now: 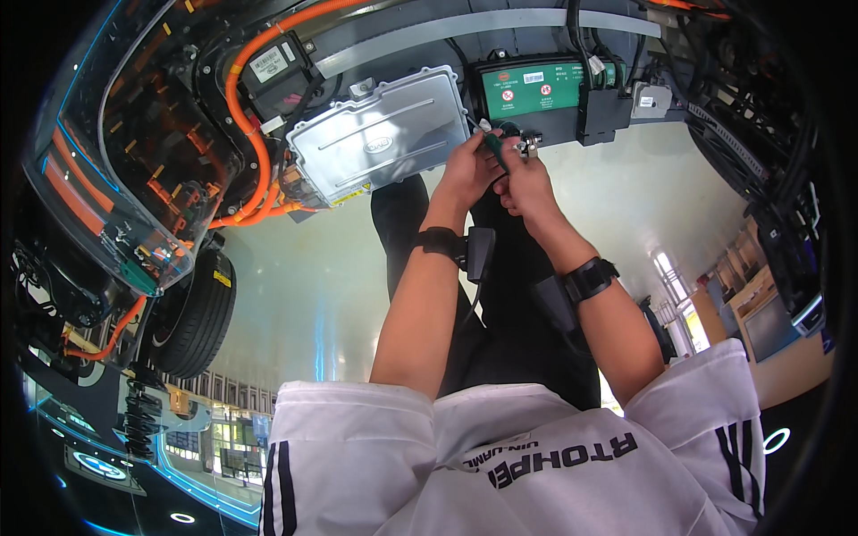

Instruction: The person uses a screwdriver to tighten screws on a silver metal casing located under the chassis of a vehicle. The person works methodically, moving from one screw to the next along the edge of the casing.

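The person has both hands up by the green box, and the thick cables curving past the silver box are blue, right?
Not quite. The head view shows both hands, left hand and right hand, raised beside the green box, but the thick cables curving past the silver box are orange, not blue.

The person wears a white short-sleeved shirt (500, 456) with two black stripes running down each sleeve and dark printed lettering across the chest. Both forearms are bare. A black band with a boxy black module wraps the left wrist (440, 241); a similar black strap circles the right wrist (590, 277). Dark trousers (509, 330) cover the legs.
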The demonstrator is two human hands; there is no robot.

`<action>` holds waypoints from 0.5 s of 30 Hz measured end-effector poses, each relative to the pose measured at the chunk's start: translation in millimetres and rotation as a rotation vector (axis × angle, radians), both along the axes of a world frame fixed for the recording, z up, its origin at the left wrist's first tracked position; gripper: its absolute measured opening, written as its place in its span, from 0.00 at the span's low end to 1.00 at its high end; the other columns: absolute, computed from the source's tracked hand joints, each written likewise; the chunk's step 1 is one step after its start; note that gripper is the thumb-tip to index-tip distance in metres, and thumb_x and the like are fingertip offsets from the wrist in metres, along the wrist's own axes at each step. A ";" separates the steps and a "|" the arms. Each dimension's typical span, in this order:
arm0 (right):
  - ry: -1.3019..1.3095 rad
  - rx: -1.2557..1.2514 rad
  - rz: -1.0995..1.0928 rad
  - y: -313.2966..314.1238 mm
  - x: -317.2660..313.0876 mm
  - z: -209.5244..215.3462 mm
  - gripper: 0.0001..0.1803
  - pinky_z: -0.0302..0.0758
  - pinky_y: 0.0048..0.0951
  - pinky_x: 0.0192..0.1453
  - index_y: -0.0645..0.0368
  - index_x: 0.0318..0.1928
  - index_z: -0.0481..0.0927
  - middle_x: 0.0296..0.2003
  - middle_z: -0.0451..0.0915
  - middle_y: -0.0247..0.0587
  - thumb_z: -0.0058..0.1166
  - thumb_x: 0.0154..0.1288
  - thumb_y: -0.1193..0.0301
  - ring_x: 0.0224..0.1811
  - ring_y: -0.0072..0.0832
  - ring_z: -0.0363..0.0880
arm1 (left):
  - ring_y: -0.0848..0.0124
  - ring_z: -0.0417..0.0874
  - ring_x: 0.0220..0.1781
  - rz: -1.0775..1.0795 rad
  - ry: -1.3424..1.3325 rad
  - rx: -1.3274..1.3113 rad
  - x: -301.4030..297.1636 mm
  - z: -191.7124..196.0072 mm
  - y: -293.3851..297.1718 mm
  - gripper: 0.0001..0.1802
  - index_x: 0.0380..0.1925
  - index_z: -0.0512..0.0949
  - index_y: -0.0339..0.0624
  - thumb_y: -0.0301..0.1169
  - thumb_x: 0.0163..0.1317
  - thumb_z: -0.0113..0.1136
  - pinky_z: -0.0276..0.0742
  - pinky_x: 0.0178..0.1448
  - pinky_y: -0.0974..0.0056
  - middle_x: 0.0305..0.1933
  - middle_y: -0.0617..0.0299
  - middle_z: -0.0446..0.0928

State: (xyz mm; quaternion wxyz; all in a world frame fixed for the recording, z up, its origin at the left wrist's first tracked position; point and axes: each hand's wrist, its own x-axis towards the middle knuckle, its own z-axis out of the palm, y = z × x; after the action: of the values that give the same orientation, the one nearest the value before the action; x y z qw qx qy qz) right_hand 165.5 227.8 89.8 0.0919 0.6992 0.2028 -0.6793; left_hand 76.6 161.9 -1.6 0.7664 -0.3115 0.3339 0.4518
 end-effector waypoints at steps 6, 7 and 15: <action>-0.215 0.374 0.404 0.0 -7.9 4.3 0.21 0.63 0.22 0.16 0.62 0.37 0.73 0.21 0.74 0.36 0.50 0.66 0.53 0.16 0.20 0.71 | 0.63 0.78 0.50 -0.110 0.078 -0.030 1.0 -2.6 -5.0 0.19 0.52 0.69 0.36 0.40 0.72 0.42 0.72 0.57 0.58 0.52 0.51 0.76; -0.242 0.698 0.555 -16.5 6.2 -11.8 0.22 0.60 0.20 0.14 0.60 0.36 0.72 0.21 0.72 0.34 0.49 0.66 0.52 0.16 0.18 0.68 | 0.62 0.78 0.50 -0.160 0.114 -0.035 2.2 -0.2 -1.4 0.19 0.52 0.69 0.35 0.39 0.72 0.42 0.72 0.58 0.57 0.53 0.51 0.76; -0.083 0.079 0.041 2.3 12.1 2.9 0.21 0.73 0.29 0.25 0.65 0.41 0.71 0.27 0.78 0.44 0.57 0.61 0.58 0.25 0.31 0.79 | 0.62 0.78 0.51 0.005 -0.016 -0.009 -0.1 5.0 2.6 0.17 0.49 0.71 0.35 0.38 0.72 0.44 0.72 0.59 0.57 0.50 0.52 0.77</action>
State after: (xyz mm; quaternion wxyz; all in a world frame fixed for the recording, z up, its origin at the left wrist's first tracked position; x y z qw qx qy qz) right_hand 177.6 230.0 92.7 0.0866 0.7256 0.2398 -0.6391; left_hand 76.5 164.5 3.5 0.7665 -0.3193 0.3288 0.4498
